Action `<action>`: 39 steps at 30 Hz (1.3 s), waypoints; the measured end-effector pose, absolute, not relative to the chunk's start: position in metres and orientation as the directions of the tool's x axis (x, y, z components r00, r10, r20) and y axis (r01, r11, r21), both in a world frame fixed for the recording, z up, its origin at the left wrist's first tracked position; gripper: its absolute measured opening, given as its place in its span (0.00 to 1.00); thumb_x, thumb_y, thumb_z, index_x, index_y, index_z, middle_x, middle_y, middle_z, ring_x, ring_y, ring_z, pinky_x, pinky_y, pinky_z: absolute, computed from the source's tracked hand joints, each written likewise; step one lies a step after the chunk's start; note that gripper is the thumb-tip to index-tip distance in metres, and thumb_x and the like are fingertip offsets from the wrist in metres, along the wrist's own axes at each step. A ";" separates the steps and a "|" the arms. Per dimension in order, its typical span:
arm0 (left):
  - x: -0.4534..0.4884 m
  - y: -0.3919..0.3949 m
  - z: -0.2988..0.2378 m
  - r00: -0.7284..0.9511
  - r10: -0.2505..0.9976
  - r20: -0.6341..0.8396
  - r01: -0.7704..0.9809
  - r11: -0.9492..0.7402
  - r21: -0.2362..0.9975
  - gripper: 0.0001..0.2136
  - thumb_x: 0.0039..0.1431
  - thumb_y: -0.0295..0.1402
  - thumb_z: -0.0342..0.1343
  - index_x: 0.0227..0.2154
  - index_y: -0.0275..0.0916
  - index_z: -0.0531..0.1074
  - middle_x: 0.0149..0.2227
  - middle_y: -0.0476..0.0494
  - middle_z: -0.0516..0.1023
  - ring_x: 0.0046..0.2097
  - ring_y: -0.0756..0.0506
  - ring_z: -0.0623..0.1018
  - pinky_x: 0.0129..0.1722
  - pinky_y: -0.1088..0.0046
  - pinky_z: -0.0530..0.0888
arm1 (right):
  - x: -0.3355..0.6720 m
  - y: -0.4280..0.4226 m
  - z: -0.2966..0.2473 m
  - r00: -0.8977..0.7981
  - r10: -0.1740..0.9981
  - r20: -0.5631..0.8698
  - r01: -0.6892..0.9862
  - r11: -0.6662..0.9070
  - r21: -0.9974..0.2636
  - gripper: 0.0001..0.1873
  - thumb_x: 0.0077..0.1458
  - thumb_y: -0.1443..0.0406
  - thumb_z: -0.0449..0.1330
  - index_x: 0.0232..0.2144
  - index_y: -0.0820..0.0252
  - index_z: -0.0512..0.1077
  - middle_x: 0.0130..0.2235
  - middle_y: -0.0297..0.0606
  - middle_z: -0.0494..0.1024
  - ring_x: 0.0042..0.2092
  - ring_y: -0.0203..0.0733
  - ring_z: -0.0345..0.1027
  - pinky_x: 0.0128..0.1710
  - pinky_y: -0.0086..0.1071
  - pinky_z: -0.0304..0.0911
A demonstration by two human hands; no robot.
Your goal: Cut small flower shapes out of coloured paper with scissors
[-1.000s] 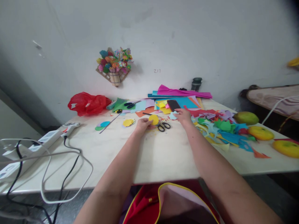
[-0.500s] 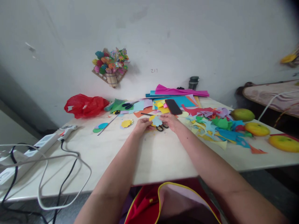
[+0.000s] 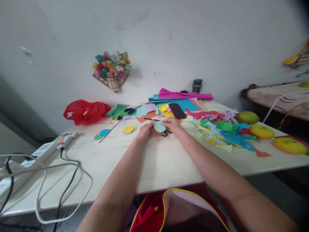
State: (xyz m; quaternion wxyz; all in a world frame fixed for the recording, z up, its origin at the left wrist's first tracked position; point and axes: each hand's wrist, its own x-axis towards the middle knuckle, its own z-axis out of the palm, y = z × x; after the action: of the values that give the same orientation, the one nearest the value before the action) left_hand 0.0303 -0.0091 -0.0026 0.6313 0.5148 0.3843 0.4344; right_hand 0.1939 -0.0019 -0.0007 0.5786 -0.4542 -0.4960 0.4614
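Note:
A pale blue paper cutout [image 3: 159, 126] with a yellow rim showing behind its edge is held up between my hands over the table. My left hand [image 3: 147, 130] grips it from the left, fingers closed and partly behind the paper. My right hand [image 3: 173, 126] pinches its upper right edge. Just beneath the paper, the black handles of a pair of scissors [image 3: 165, 133] stick out; the blades are hidden. Behind my fingers lies a thin dark pencil-like stick [image 3: 150, 119]. Left of my left hand rests a yellow scalloped paper cutout [image 3: 129, 129].
Paper scraps [image 3: 229, 137] pile up at right beside several mangoes [image 3: 262, 131]. Behind are a phone [image 3: 177, 111], coloured sheets [image 3: 187, 106] and other scissors [image 3: 132, 110]. A red plastic bag [image 3: 85, 112] sits back left; a power strip [image 3: 42, 154] with loose cables occupies the left edge.
The yellow and pale blue cutouts, earlier offset side by side in my fingers, now overlap, with the blue in front. My hands have drawn slightly closer together.

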 end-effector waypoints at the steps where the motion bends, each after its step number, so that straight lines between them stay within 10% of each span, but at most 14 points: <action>1: 0.030 -0.010 -0.002 0.330 0.944 -0.029 -0.151 0.083 0.985 0.21 0.52 0.50 0.58 0.31 0.32 0.75 0.29 0.34 0.81 0.30 0.41 0.81 0.30 0.68 0.77 | 0.193 -0.001 -0.002 0.090 0.983 0.158 -0.081 0.165 -0.983 0.08 0.34 0.66 0.69 0.22 0.62 0.76 0.20 0.31 0.75 0.23 0.34 0.66 0.24 0.28 0.64; 15: 0.025 -0.005 -0.006 0.257 0.966 0.029 -0.067 -0.012 0.998 0.14 0.42 0.39 0.68 0.26 0.34 0.73 0.25 0.42 0.80 0.27 0.45 0.80 0.29 0.72 0.76 | 0.194 -0.008 0.003 -0.023 0.997 0.069 -0.207 0.062 -0.976 0.19 0.49 0.52 0.64 0.27 0.63 0.73 0.22 0.36 0.75 0.22 0.33 0.67 0.18 0.24 0.61; 39: 0.025 -0.003 -0.009 0.287 0.958 0.013 -0.051 0.002 0.999 0.15 0.42 0.40 0.68 0.27 0.34 0.72 0.26 0.43 0.79 0.28 0.44 0.81 0.30 0.72 0.76 | 0.190 -0.001 -0.010 -0.007 0.985 0.171 0.027 0.171 -0.985 0.19 0.35 0.57 0.69 0.14 0.60 0.63 0.14 0.26 0.62 0.16 0.28 0.51 0.15 0.25 0.49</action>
State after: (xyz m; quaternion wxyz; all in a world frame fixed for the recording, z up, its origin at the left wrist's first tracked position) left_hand 0.0248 -0.0027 -0.0091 0.5786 0.5556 0.4078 0.4361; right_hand 0.1899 -0.0013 -0.0099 0.5329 -0.4611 -0.5490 0.4494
